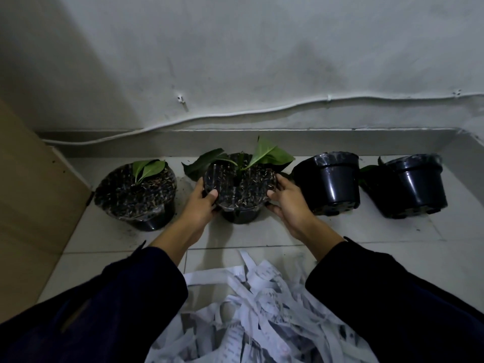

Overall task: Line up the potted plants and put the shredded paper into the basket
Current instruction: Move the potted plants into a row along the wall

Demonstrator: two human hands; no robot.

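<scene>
A pale tiled floor [235, 242] runs to a stained grey wall [262, 61], a white cable [235, 115] trailing along its base. Your left hand [201, 205] and right hand [285, 203] grip opposite sides of the middle pot [239, 191], fingers curled over its rim, leaves rising beyond your fingertips. Another upright pot [135, 196] stands just outside your left hand; two tipped pots [330, 183] [416, 186] lie beyond your right. Shredded paper [248, 310] heaps between your dark sleeves [117, 305], behind your wrists. A cardboard panel [31, 192] leans far left.
</scene>
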